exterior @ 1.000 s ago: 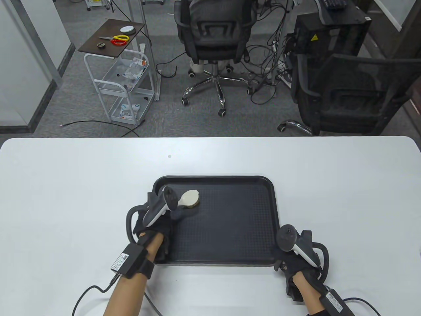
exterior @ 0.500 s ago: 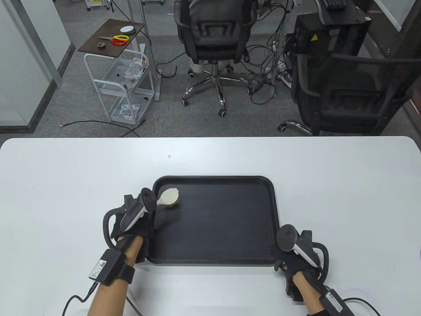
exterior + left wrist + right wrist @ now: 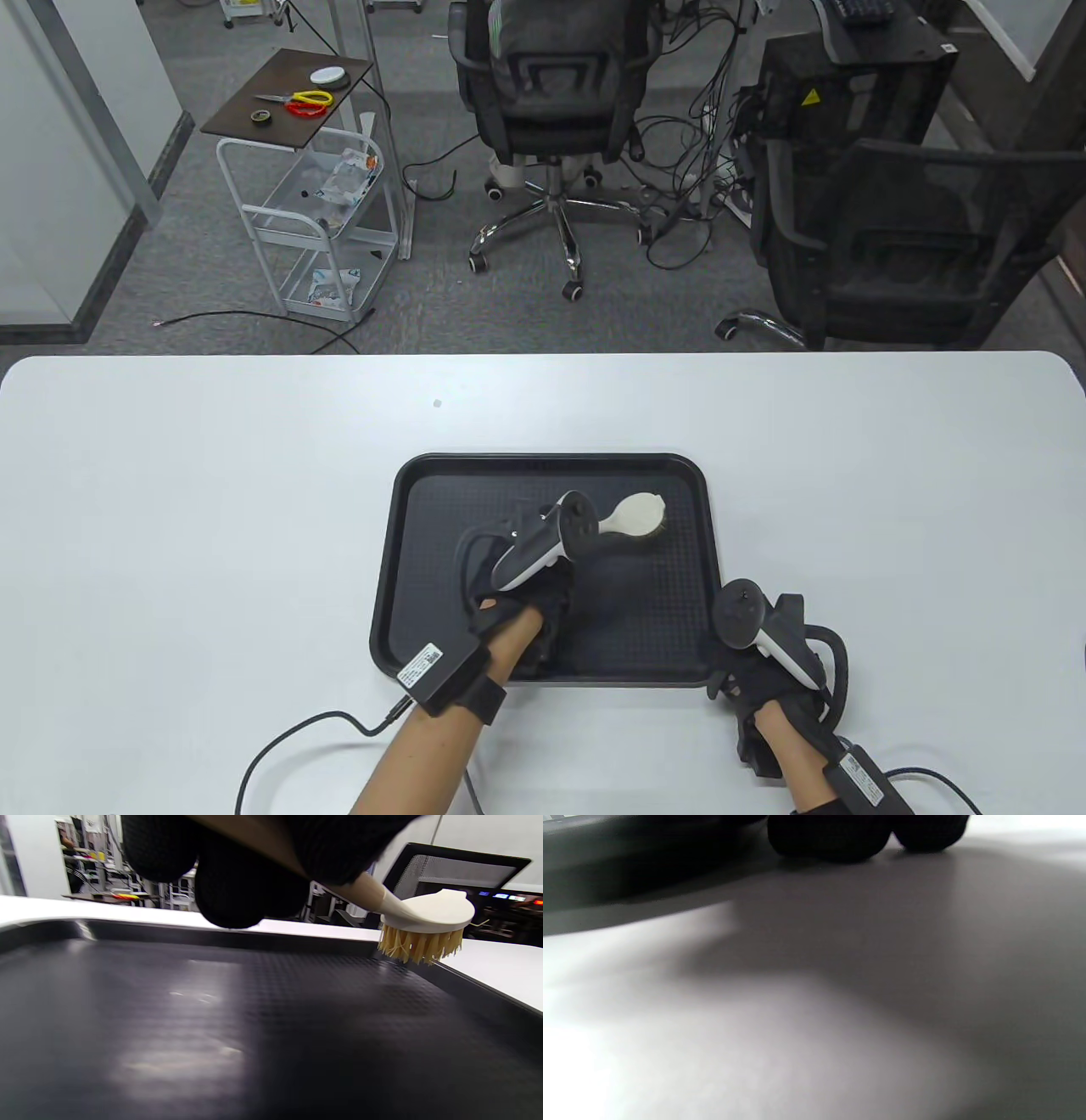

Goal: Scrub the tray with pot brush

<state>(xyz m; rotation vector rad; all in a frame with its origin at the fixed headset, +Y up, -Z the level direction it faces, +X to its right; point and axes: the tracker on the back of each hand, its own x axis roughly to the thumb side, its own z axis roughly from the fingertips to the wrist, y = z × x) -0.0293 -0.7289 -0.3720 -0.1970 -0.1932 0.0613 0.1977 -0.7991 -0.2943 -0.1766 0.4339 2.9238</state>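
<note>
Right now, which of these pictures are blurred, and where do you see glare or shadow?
Table view: sharp, evenly lit. Left wrist view: the brush is sharp, the tray floor shows pale glare patches, and the left hand's fingers are dark and soft. Right wrist view: blurred throughout, with a broad shadow on the table.

Tray [image 3: 169, 1018]: black plastic, fine pebbled texture, slight sheen. Brush [image 3: 428, 921]: smooth cream plastic head, tan handle, coarse straw-coloured bristles. Table [image 3: 212, 475]: smooth matt white.
</note>
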